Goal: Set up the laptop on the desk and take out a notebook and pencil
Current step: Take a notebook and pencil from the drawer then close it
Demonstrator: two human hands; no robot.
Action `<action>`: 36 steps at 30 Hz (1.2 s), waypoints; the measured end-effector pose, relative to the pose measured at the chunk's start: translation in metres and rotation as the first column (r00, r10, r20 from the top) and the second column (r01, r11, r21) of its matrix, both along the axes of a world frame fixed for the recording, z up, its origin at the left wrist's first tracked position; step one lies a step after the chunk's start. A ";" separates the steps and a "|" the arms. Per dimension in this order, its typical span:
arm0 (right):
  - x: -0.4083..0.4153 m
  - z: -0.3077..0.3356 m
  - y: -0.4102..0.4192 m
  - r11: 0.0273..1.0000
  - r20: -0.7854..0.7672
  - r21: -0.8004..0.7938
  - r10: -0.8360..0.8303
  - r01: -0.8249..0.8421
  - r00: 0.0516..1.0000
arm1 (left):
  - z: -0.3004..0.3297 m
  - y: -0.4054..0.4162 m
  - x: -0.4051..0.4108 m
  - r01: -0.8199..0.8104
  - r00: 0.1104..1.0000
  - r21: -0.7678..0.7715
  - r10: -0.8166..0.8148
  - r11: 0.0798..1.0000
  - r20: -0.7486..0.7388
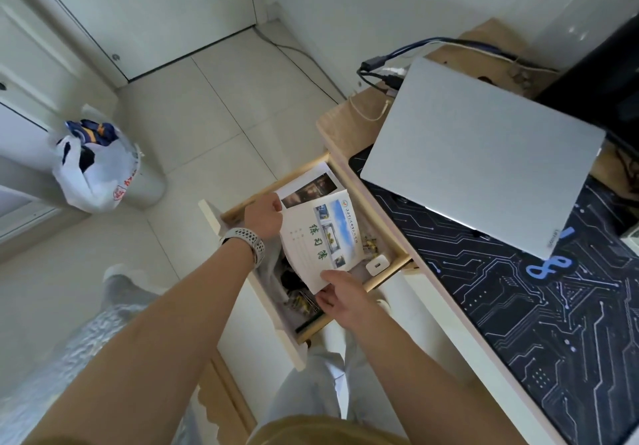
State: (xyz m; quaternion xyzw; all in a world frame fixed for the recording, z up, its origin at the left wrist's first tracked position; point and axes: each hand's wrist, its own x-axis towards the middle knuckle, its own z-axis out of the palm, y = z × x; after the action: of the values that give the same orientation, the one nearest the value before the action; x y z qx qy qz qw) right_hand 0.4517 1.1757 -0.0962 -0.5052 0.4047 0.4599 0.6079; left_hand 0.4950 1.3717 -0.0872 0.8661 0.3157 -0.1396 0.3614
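A closed silver laptop (484, 154) lies on the dark circuit-pattern desk mat (539, 323). Left of the desk, a wooden drawer (387, 272) stands pulled out. Over the drawer I hold a white notebook (320, 237) with green characters and small photos on its cover. My left hand (264, 214), with a watch on the wrist, grips the notebook's far left edge. My right hand (342, 297) pinches its near corner. No pencil is visible.
The drawer also holds a printed sheet (311, 185), a white charger (377, 266) and small clutter. Cables (387, 71) trail off the desk's far end. A black monitor (605, 74) stands at the right. A white plastic bag (93, 164) sits on the floor at the left.
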 end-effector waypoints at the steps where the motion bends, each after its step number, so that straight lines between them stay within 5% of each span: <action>1: -0.001 0.002 0.000 1.000 0.015 0.002 0.000 0.000 1.000 | 0.004 0.001 -0.001 -0.027 0.999 -0.011 0.027 1.000 0.024; 6: 0.000 0.018 -0.004 1.000 0.110 -0.005 -0.003 0.003 0.994 | 0.027 0.006 -0.016 -0.230 0.968 -0.163 0.243 0.960 0.066; 14: 0.009 0.061 -0.003 0.997 0.308 0.067 -0.043 0.024 0.950 | 0.054 0.021 -0.056 -0.523 0.793 -0.465 0.608 0.714 0.042; 23: 0.058 0.147 -0.017 0.991 0.719 0.118 -0.041 -0.064 0.693 | 0.135 -0.009 -0.053 -0.262 0.691 -0.861 0.707 0.436 0.148; 30: 0.084 0.219 -0.073 0.994 0.911 0.072 -0.032 -0.082 0.410 | 0.184 -0.062 -0.028 -0.040 0.699 -0.910 0.662 0.414 0.271; 36: 0.077 0.240 -0.146 0.995 0.941 0.094 -0.101 0.040 0.324 | 0.211 -0.132 -0.008 0.056 0.729 -0.882 0.584 0.468 0.357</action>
State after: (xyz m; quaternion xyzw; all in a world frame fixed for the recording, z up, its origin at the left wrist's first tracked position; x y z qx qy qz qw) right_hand 0.5283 1.0296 0.1437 -0.6438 -0.0137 0.0653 0.7623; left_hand 0.4870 1.2399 0.1241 0.5023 0.2078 0.0800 0.8355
